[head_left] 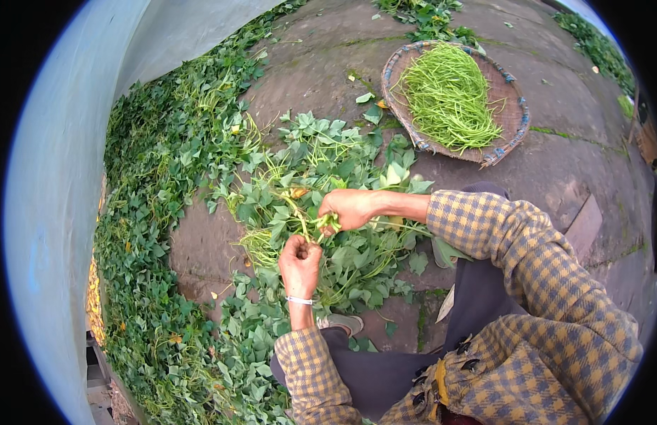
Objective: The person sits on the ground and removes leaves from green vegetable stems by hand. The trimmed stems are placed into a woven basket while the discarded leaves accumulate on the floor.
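My left hand (299, 265), with a pale bracelet at its wrist, pinches a light green vine stem (298, 215) between thumb and fingers. Just above and to its right, my right hand (350, 209) is closed around a small bunch of green leaf stalks (328, 220). The bunch's ends poke out of the fist towards my left hand. Beneath both hands lies a loose heap of leafy vines (355, 260), which look like sweet potato. At the upper right, a round woven bamboo tray (512, 114) holds a pile of stripped green stalks (448, 95).
A thick band of leafy vines (148, 223) runs down the left side, beside pale sheeting (62, 186). The stone-slab floor (562, 164) has mossy joints. My shoe (342, 322) stands at the heap's near edge. More greens (427, 21) lie beyond the tray.
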`<control>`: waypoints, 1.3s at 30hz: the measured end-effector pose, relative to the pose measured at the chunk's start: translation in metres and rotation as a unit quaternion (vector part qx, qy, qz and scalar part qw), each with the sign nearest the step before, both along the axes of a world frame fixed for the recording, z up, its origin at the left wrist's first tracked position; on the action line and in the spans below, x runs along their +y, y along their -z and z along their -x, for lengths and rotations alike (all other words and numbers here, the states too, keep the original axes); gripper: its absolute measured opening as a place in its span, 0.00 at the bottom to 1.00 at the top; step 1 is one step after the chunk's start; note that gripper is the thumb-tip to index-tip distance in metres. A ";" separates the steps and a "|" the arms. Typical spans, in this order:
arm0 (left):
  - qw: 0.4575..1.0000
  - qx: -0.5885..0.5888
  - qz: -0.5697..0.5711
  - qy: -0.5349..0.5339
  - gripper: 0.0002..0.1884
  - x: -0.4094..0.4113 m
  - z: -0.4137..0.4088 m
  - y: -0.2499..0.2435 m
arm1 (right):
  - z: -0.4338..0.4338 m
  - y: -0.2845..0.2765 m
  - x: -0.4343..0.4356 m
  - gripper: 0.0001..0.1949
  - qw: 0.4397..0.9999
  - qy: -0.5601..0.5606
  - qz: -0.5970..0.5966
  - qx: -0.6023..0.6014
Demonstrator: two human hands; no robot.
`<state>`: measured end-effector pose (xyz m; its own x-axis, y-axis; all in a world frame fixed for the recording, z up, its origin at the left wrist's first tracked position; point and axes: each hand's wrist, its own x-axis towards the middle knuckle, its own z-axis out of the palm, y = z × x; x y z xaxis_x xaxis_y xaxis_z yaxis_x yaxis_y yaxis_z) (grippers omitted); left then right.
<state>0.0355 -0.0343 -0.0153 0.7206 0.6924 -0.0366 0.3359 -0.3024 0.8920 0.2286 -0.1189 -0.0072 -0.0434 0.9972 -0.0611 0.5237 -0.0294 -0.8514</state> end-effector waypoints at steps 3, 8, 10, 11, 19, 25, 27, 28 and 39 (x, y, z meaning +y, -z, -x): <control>0.995 -0.006 0.104 0.008 0.05 0.001 0.000 -0.005 | -0.003 0.003 -0.002 0.07 0.999 0.011 -0.010 -0.042; 0.960 -0.093 0.265 -0.013 0.02 -0.001 -0.004 -0.026 | -0.010 0.016 0.008 0.08 0.989 0.035 -0.141 -0.002; 0.964 -0.112 0.242 -0.001 0.03 0.000 0.015 -0.036 | -0.026 0.008 0.011 0.06 0.986 0.149 -0.039 -0.057; 0.966 -0.103 0.236 -0.005 0.04 0.000 0.019 -0.040 | -0.048 0.011 0.010 0.06 0.983 0.182 -0.001 0.036; 0.991 -0.037 0.127 -0.035 0.05 0.005 0.026 -0.031 | -0.032 -0.002 -0.005 0.14 0.943 0.070 0.000 0.326; 0.995 -0.062 0.025 -0.070 0.06 0.010 0.019 -0.019 | -0.014 -0.012 -0.003 0.15 0.930 0.044 0.039 0.363; 0.985 -0.121 0.108 -0.053 0.06 0.014 0.018 -0.025 | -0.012 -0.011 -0.001 0.17 0.954 0.034 -0.001 0.297; 0.979 -0.128 0.147 -0.057 0.06 0.017 0.018 -0.027 | -0.008 -0.009 0.000 0.17 0.962 0.035 -0.035 0.269; 0.931 -0.228 0.282 -0.048 0.10 0.022 0.016 -0.025 | 0.028 0.008 0.015 0.09 0.981 -0.062 -0.054 0.175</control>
